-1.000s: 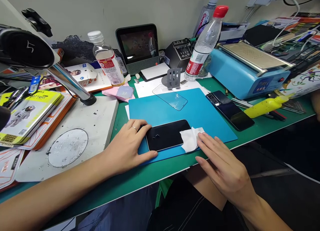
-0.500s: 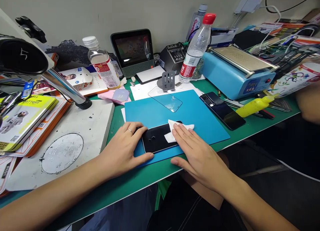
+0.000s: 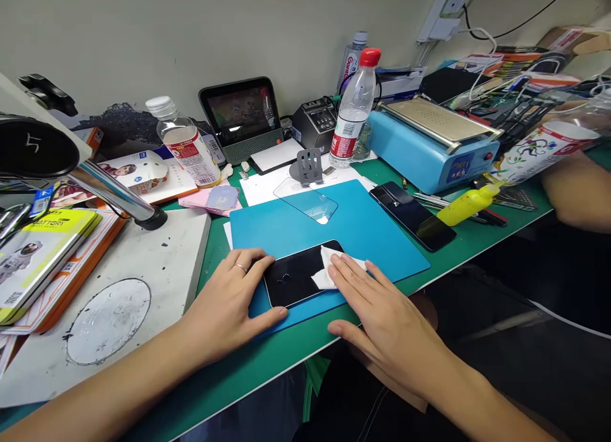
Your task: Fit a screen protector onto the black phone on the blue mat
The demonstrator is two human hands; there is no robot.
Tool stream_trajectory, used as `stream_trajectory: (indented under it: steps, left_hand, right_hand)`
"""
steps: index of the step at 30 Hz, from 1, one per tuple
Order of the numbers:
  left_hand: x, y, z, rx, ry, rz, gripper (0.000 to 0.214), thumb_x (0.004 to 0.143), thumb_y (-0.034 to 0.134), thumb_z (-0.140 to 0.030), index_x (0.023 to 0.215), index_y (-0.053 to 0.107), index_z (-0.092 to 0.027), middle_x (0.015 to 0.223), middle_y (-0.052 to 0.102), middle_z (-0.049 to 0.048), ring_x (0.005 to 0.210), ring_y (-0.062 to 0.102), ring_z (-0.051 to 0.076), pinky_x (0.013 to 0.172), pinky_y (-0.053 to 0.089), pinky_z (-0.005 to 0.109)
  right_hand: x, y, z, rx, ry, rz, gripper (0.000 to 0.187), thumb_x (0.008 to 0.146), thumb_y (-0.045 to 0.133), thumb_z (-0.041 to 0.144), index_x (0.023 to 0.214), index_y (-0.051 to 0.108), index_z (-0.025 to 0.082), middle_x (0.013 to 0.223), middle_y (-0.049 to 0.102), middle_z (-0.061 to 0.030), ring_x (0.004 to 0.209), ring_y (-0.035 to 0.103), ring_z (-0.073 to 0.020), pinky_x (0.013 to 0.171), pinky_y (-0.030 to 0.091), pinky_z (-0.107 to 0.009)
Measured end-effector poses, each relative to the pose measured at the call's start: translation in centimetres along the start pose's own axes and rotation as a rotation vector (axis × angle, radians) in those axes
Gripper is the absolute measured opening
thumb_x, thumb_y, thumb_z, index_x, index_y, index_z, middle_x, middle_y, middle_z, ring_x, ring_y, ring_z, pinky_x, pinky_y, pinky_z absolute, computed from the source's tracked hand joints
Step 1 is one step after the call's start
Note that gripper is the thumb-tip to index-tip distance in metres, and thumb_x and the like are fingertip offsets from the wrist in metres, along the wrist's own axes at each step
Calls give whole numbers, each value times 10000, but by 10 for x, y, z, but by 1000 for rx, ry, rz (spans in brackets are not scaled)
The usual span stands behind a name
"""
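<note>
A black smartphone lies face up on the blue mat, with a few clear drops of liquid on its left part. My left hand, a ring on one finger, steadies the phone's left end, fingers at the far edge and thumb at the near one. Under the fingertips of my right hand a folded white wipe is pressed onto the right part of the screen, partly hiding it. The fingers lie nearly straight over the wipe, and the thumb sticks out toward the table edge.
Behind the phone lies a clear screen protector. A second phone and a yellow squeeze bottle are to the right, near a blue heating plate machine. A lamp base stands left. Another person's arm shows at far right.
The view has tilted slightly, so everything sits lower and a bit left in the picture. Both hands stay on the phone and wipe; the right fingers have spread slightly.
</note>
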State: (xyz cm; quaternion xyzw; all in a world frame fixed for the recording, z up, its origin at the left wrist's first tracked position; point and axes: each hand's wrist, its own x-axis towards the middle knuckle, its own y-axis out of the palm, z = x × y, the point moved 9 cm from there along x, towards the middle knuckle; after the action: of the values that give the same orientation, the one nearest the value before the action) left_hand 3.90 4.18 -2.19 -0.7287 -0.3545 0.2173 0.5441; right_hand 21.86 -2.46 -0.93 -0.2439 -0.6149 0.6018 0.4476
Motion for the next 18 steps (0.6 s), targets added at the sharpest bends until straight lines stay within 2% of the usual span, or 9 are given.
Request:
stream_trajectory:
  steps: [3,5,7,10,13,18]
  left_hand:
    - [0,0,-1,-5,4,-8,593,937,611,-587,1377,491,-208,1364,552,126,1201,532,333,1007,505,524]
    - [0,-1,-1,-8,7,-22,587,931,620,-583,1369,500,-210,1355,560,124,1196,538,333,1003,508,521]
    - [0,-2,-1,-12,8,-30,584,927,627,-576,1364,503,-209,1354,559,126,1205,537,333,1011,505,521]
    - [0,-2,-2,-16,11,-27,583,929,626,-576,1360,509,-202,1357,553,130,1216,530,332,1021,499,522]
    - [1,-2,-2,-15,11,-16,597,927,624,-585,1354,524,-181,1350,557,137,1210,528,335,1031,492,536]
    - [2,-5,-1,-44,-9,-31,578,907,644,-584,1329,566,-196,1336,576,131,1197,535,339,1017,499,530]
  right_hand:
    - [12,5,2,-35,31,27,786,1002,486,579,1550,399,22,1615,367,-236,1498,384,-370,1148,459,-592]
    - [20,7,8,-32,39,36,808,997,479,599,1543,405,9,1619,355,-241,1502,376,-373,1151,457,-587]
    - [24,7,17,10,13,41,748,1001,492,579,1530,449,51,1609,396,-205,1493,403,-352,1163,453,-567]
    - [25,2,26,90,-36,13,537,1033,494,476,1425,589,121,1531,540,-139,1433,508,-300,1167,466,-530]
    - [23,-5,16,84,-14,-62,407,1043,508,369,1345,650,135,1456,621,-134,1370,579,-288,1147,489,-530]
    - [15,-10,-5,43,28,-132,486,1019,567,316,1464,531,126,1506,574,-165,1402,544,-317,1137,485,-561]
